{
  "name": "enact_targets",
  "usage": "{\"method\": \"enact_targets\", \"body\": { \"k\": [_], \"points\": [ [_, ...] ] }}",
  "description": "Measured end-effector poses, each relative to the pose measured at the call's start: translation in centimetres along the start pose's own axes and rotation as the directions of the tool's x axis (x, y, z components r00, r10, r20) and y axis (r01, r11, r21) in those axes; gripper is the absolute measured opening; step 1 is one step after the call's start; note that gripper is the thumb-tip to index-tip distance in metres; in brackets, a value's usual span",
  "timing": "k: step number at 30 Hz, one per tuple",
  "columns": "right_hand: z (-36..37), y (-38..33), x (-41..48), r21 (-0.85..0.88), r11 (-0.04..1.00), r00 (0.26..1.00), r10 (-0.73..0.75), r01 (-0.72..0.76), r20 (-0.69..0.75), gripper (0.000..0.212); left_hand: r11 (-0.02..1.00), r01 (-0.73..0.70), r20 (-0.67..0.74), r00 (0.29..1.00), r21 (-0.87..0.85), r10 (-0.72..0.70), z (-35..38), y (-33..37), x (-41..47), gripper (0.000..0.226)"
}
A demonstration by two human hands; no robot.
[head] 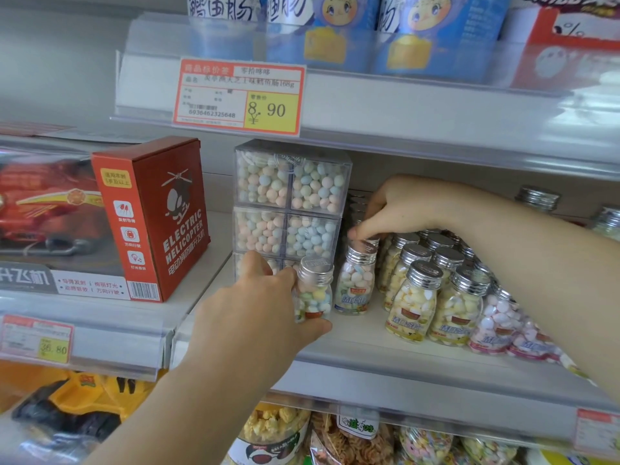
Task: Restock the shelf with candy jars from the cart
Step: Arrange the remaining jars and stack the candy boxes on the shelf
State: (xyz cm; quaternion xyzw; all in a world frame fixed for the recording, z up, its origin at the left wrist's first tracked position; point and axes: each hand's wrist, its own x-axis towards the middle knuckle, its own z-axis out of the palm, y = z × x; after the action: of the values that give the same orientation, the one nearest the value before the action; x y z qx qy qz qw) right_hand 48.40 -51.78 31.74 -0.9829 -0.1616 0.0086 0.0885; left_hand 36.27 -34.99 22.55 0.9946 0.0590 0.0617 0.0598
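Gripping the candy jar [313,292], left hand [258,310] holds it upright, cap-up.

Two hands [255,307] [399,209], two mixed-colour candy jars [313,293] [355,283] at the front, three clear candy boxes [292,179], one helicopter box [157,216], three price tags [240,95].

Shelf [362,342]: bare strip along near edge. Left bound: stacked clear candy boxes [292,196]. Right bound: packed jar cluster [436,293]. Overhead: upper shelf rail [419,109].
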Motion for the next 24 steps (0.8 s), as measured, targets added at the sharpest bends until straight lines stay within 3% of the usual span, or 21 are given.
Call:
{"method": "enact_targets", "body": {
  "k": [3, 9, 13, 18, 21, 24],
  "points": [
    [-0.1, -0.1, -0.1, -0.008, 1.0, 0.999, -0.005, 0.006, 0.036, 0.037, 1.0, -0.005, -0.009, 1.0, -0.001, 0.005, 0.1, 0.0, 0.1, 0.07],
    [0.9, -0.3, 1.2, -0.063, 0.997, 0.993, 0.039, -0.046, -0.109, 0.047, 1.0, -0.008, -0.023, 1.0, -0.023, 0.007, 0.2, -0.1, 0.0, 0.069],
    [0.9, -0.3, 1.3, -0.101, 0.993, 0.993, 0.051, -0.062, -0.106, 0.05, 1.0, -0.009, -0.033, 0.999, -0.02, 0.008, 0.2, -0.1, 0.0, 0.069],
    [-0.3, -0.4, -0.7, -0.023, 0.999, 0.984, -0.032, 0.029, -0.174, 0.043, 1.0, -0.008, -0.029, 1.0, -0.017, 0.008, 0.2, 0.0, 0.0, 0.069],
    [-1.0, -0.9, -2.5, -0.021, 0.991, 0.99, -0.136, 0.135, -0.042, 0.039, 1.0, -0.006, -0.025, 1.0, -0.021, 0.006, 0.2, -0.1, 0.0, 0.069],
    [-0.4, -1.1, -3.4, -0.074, 0.986, 0.985, -0.143, 0.15, 0.098, 0.034, 1.0, -0.008, -0.021, 1.0, -0.019, 0.007, 0.1, 0.0, 0.0, 0.07]
  ]
}}
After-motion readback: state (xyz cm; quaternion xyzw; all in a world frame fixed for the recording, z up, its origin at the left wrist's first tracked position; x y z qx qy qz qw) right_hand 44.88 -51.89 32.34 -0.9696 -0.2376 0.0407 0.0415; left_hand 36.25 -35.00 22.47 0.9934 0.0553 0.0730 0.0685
